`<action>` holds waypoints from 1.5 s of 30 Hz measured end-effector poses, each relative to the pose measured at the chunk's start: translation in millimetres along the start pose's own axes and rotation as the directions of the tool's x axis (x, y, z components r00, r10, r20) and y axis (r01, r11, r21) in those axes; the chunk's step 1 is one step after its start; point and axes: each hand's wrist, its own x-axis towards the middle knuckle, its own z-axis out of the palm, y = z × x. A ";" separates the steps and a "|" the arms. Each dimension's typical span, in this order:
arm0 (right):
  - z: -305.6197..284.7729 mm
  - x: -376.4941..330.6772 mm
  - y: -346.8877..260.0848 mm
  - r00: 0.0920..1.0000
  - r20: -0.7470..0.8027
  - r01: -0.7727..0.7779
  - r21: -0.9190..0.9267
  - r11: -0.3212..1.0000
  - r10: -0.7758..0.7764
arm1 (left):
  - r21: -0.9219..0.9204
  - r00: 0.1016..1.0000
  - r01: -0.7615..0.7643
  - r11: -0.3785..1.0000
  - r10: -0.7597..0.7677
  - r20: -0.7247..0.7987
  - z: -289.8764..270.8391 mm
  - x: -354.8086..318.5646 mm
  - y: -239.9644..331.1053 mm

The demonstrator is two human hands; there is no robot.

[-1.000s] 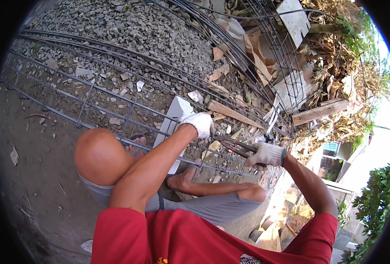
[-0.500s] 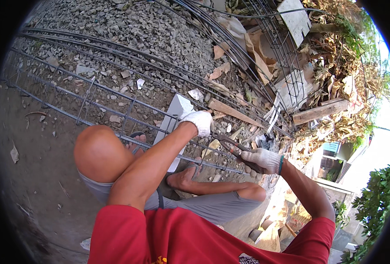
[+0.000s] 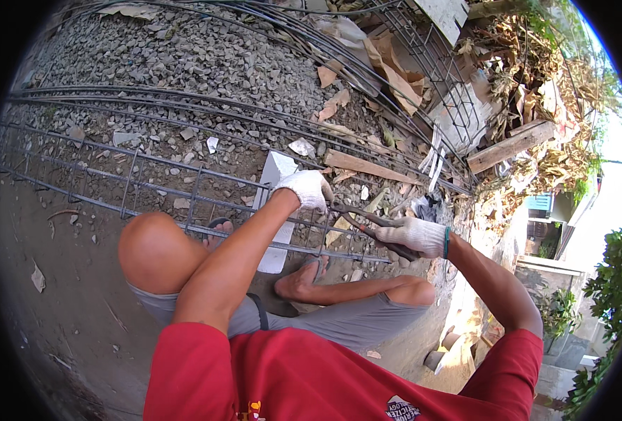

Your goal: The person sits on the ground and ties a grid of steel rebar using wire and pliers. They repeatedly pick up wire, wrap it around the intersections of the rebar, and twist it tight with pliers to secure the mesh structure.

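I squat over a long rebar cage [image 3: 156, 189] lying on the dirt. My left hand [image 3: 305, 189], in a white glove, is closed around a bar of the cage beside a white board [image 3: 274, 175]. Gloved as well, my right hand [image 3: 412, 236] grips the handles of dark pincers [image 3: 358, 221]. The pincer jaws point left and reach the cage just below my left hand. My bare knees and feet sit under the cage.
A gravel heap [image 3: 184, 56] rises behind the cage. Loose steel bars [image 3: 219, 116] run along its foot. Wooden planks [image 3: 511, 146], torn paper sacks, another rebar cage [image 3: 430, 63] and dry leaves are piled at the right. A green bush [image 3: 616, 288] stands far right.
My right hand has swung the pincers left toward my left hand on the cage. The left hand has stayed on the bar.
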 end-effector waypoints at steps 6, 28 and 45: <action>57.5 9.8 60.4 0.986 0.038 0.122 0.497 0.859 -0.162 | -0.035 0.998 -0.004 0.999 0.006 0.055 -4.5 -2.3 -0.4; 435.1 71.9 479.2 0.611 -0.493 0.087 0.820 0.566 0.619 | 0.022 0.909 0.402 0.916 -0.395 -0.134 34.8 16.9 54.8; 820.4 176.1 627.6 0.426 0.676 0.069 0.639 -0.766 0.601 | 0.721 0.970 0.238 0.651 -0.126 -0.207 61.5 1.1 81.0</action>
